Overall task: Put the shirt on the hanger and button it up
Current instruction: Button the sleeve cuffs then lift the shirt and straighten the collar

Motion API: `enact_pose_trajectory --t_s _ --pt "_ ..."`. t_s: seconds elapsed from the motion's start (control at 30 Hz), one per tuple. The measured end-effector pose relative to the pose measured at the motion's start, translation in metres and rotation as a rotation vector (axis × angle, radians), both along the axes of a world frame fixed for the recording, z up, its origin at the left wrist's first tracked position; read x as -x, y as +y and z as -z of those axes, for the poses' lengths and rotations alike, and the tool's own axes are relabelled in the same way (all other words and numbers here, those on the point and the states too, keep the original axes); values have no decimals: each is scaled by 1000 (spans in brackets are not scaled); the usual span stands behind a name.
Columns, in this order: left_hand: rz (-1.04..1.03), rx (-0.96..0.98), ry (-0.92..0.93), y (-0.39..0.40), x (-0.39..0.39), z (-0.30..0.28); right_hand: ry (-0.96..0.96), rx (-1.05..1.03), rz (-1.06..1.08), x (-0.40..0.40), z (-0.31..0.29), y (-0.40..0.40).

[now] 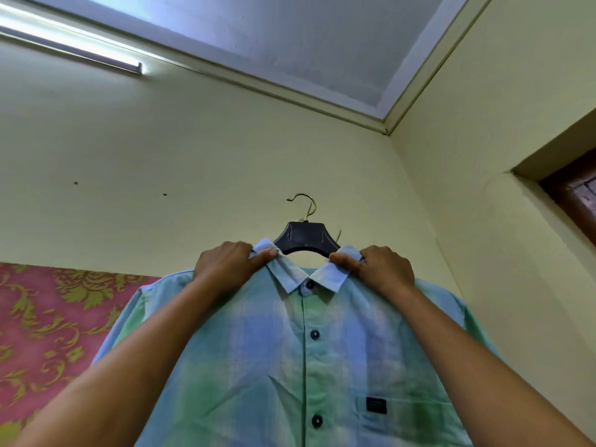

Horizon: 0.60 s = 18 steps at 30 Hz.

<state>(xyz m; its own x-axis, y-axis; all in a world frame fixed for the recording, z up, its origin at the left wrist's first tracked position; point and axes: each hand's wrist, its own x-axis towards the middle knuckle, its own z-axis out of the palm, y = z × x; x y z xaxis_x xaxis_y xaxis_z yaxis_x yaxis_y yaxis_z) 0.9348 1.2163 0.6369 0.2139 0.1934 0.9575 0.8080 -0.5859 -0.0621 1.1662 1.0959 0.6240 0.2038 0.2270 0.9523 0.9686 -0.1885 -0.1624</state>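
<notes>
A pale blue and green checked shirt hangs on a dark plastic hanger with a metal hook, held up high in front of the wall. Its front placket is closed, with dark buttons fastened from the collar down. My left hand pinches the left side of the collar, thumb on top. My right hand pinches the right side of the collar in the same way. The hook touches nothing that I can see. The lower part of the shirt is out of view.
A cream wall stands behind the shirt, meeting another wall in a corner to the right. A pink and gold patterned cloth hangs at lower left. A tube light runs along the top left. A dark wooden frame sits at the right edge.
</notes>
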Motion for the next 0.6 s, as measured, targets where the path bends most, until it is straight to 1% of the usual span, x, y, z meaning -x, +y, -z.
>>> enact_pose_trajectory --t_s 0.13,0.37,0.47,0.6 --pt "21 67 13 13 -16 -28 16 19 -41 -19 -23 19" --pt "-13 84 23 37 -37 -70 17 71 -62 -40 -58 41" --pt "-19 96 47 44 -42 -80 14 76 -73 -50 -66 51" --pt "11 124 52 50 -46 -80 6 71 -95 -59 -67 67"
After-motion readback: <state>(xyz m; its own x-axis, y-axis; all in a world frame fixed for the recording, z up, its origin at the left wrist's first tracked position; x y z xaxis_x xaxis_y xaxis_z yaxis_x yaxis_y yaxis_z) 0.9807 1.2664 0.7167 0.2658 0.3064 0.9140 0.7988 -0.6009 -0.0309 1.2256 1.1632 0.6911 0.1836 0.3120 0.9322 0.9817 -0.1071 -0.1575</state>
